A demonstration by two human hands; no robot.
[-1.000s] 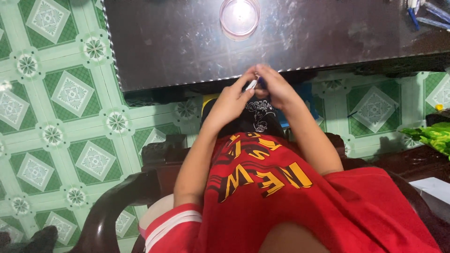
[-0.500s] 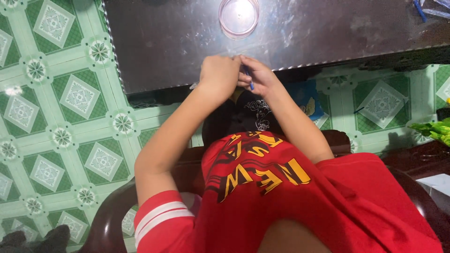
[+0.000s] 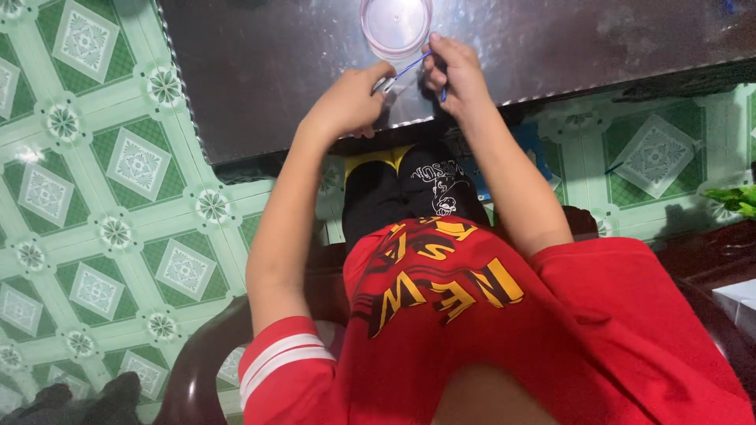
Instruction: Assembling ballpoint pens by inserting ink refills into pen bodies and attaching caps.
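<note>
My left hand (image 3: 346, 101) is closed around a small silvery piece (image 3: 384, 83) at the front edge of a dark metal table (image 3: 260, 71). My right hand (image 3: 455, 72) pinches a thin blue wire (image 3: 413, 66) that runs from that piece up between its fingers. Both hands hover just below a clear round plastic container (image 3: 395, 25) standing on the table. I sit in a dark chair (image 3: 197, 362), wearing a red shirt and black shorts.
The floor has green and white patterned tiles (image 3: 94, 197). Something green (image 3: 732, 198) lies at the right edge, next to a white object (image 3: 739, 303). The table's front edge runs across the upper view.
Both hands have risen from the lap to the table edge, close to the round container. The blue wire now stretches between the two hands.
</note>
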